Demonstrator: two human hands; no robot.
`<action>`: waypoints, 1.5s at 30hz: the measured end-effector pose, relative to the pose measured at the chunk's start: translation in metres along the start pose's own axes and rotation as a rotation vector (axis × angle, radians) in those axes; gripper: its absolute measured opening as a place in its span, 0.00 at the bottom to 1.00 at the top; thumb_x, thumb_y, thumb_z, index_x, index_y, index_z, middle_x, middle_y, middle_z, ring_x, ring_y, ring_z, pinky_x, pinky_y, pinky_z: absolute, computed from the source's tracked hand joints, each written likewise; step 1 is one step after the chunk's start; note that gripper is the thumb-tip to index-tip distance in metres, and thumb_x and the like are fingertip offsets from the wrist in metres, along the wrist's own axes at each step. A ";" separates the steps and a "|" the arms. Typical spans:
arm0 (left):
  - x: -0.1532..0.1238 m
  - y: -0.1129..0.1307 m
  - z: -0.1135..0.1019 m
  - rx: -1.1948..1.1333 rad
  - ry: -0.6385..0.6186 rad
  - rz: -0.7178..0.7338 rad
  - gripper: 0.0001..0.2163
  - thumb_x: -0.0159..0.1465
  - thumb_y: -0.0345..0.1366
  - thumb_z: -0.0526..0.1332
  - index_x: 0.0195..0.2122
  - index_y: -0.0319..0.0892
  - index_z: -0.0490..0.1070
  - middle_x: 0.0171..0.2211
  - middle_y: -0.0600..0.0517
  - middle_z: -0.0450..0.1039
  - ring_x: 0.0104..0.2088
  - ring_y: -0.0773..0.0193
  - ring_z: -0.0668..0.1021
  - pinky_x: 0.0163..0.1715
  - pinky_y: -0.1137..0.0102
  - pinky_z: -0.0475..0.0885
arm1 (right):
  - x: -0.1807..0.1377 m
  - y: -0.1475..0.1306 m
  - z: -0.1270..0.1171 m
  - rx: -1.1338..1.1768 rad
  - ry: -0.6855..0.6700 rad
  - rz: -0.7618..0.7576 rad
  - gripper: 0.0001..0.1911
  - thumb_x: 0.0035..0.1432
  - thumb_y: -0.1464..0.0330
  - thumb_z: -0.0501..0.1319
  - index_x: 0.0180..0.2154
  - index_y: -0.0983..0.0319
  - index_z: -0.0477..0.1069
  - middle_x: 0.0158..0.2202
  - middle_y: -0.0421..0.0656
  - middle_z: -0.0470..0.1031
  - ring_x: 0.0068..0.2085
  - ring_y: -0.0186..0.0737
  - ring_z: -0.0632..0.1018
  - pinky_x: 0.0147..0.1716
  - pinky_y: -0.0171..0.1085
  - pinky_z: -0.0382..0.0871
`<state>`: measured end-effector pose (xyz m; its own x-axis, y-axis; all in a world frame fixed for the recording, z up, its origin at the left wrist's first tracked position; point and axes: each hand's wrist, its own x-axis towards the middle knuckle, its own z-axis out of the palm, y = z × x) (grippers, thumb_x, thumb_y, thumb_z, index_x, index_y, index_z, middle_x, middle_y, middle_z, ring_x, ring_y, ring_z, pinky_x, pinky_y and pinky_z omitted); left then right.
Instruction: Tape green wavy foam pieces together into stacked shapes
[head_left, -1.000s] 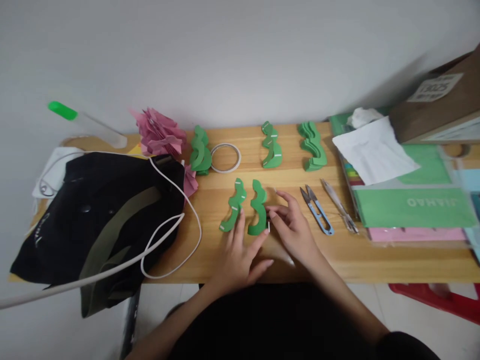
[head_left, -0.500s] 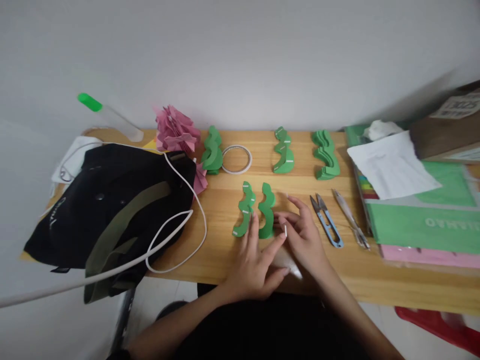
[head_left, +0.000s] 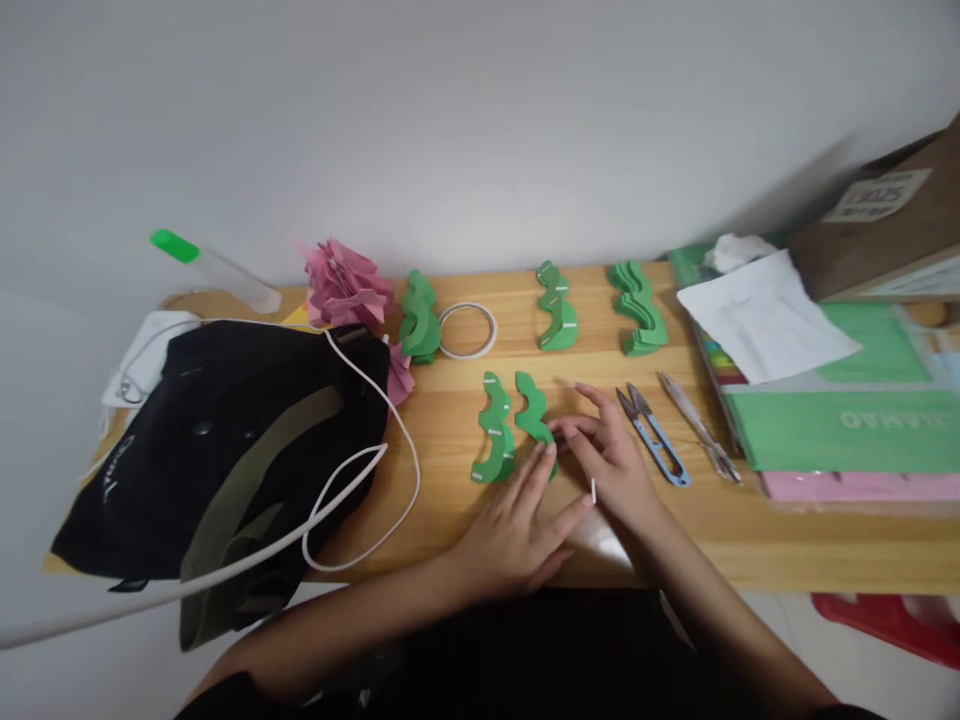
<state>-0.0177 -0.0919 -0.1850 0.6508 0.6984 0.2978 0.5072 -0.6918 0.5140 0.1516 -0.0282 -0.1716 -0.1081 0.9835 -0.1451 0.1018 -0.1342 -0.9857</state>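
Observation:
Two wavy green paper cutouts lie side by side in front of me. The left cutout (head_left: 495, 410) carries several small white tape strips; the right cutout (head_left: 529, 400) is partly under my fingers. My left hand (head_left: 517, 520) rests with fingers spread, two fingertips on the lower part of the right cutout. A thin white tape strip (head_left: 593, 491) sticks up at its index fingertip. Close by on the right, my right hand (head_left: 604, 450) has its index finger raised and its fingers apart, with fingertips at the right cutout's edge.
Behind lie three green cutout groups: left (head_left: 420, 320), middle (head_left: 556, 310), right (head_left: 637, 310), plus a tape roll (head_left: 491, 328). Blue thread snips (head_left: 656, 440) and a pen-like tool (head_left: 697, 425) lie right, beside green packets (head_left: 885, 425). A black bag (head_left: 277, 400), white cable (head_left: 416, 470) and pink paper flower (head_left: 349, 285) occupy the left.
My left hand's fingers have moved right from the left cutout onto the right one, whose lower end now tilts rightward. The tape strip has moved right with the fingertip. The view has shifted slightly.

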 end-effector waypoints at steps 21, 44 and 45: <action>0.002 0.010 0.008 0.558 0.190 0.075 0.27 0.63 0.44 0.63 0.62 0.52 0.57 0.51 0.46 0.76 0.58 0.48 0.73 0.61 0.50 0.57 | 0.001 0.003 -0.003 0.057 -0.050 -0.015 0.23 0.64 0.61 0.57 0.58 0.56 0.55 0.36 0.42 0.80 0.36 0.39 0.81 0.38 0.42 0.77; 0.028 0.009 -0.015 0.508 0.106 0.294 0.18 0.65 0.35 0.58 0.56 0.47 0.59 0.38 0.53 0.79 0.46 0.62 0.79 0.58 0.59 0.64 | 0.013 -0.006 -0.012 -0.063 -0.212 -0.016 0.28 0.65 0.63 0.53 0.63 0.59 0.48 0.37 0.45 0.79 0.38 0.41 0.81 0.37 0.43 0.78; 0.033 0.008 -0.018 0.493 0.089 0.308 0.18 0.65 0.33 0.58 0.56 0.47 0.58 0.36 0.54 0.79 0.43 0.63 0.80 0.56 0.61 0.65 | 0.014 -0.006 -0.013 -0.048 -0.220 -0.003 0.28 0.64 0.64 0.53 0.63 0.59 0.48 0.37 0.44 0.79 0.37 0.41 0.81 0.37 0.42 0.78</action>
<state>-0.0020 -0.0711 -0.1567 0.7707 0.4498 0.4513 0.5192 -0.8539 -0.0355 0.1619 -0.0119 -0.1666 -0.3211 0.9329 -0.1630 0.1475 -0.1207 -0.9817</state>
